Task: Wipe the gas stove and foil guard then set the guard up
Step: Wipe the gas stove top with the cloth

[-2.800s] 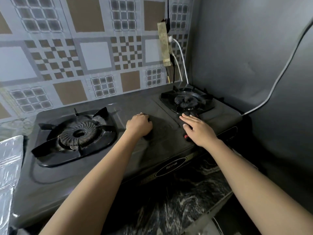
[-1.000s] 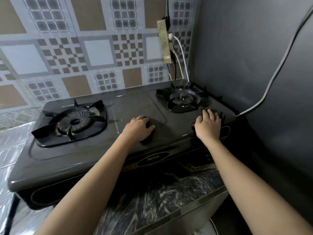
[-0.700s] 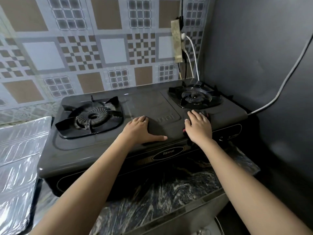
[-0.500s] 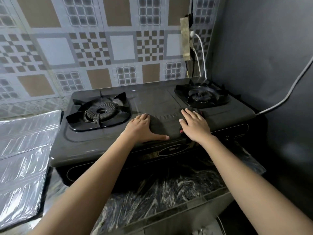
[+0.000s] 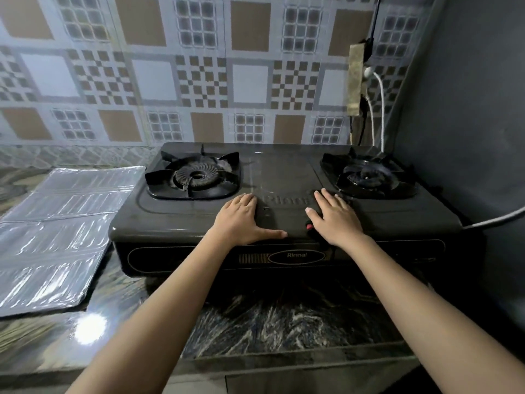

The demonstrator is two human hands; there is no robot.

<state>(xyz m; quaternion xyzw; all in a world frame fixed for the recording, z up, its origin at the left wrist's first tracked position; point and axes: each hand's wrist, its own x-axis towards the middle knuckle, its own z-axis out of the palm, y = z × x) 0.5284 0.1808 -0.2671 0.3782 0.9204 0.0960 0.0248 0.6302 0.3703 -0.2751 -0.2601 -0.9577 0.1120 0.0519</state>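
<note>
The guard [image 5: 56, 237] is cut off by the left frame edge, so its full width doesn't show; it lies flat on the counter [image 5: 284, 317] with one corner tucked right up against the stove [image 5: 284, 177]. A bright glare spot sits on the counter in front of it. The stove's front panel is dark and its knobs are hard to make out, only the Rinnai badge [image 5: 297, 255] reads clearly.

Left burner [image 5: 196, 177] and right burner [image 5: 366, 174] sit on either side of the stove top, tiled wall [image 5: 199, 75] behind, and a power strip [image 5: 356, 81] with a white cord [image 5: 379, 109] hangs in the back right corner. A grey cable [image 5: 494, 220] runs off the right edge.

Left hand [image 5: 241, 220] lies flat and spread on the stove's front middle, thumb stuck out to the right, holding nothing. Right hand [image 5: 335, 220] is palm-down just beside it, fingers loosely spread; something small and red [image 5: 309, 226] pokes out under its thumb side, mostly hidden, so can't tell if it's being gripped. The guard is well to the left of both hands.
</note>
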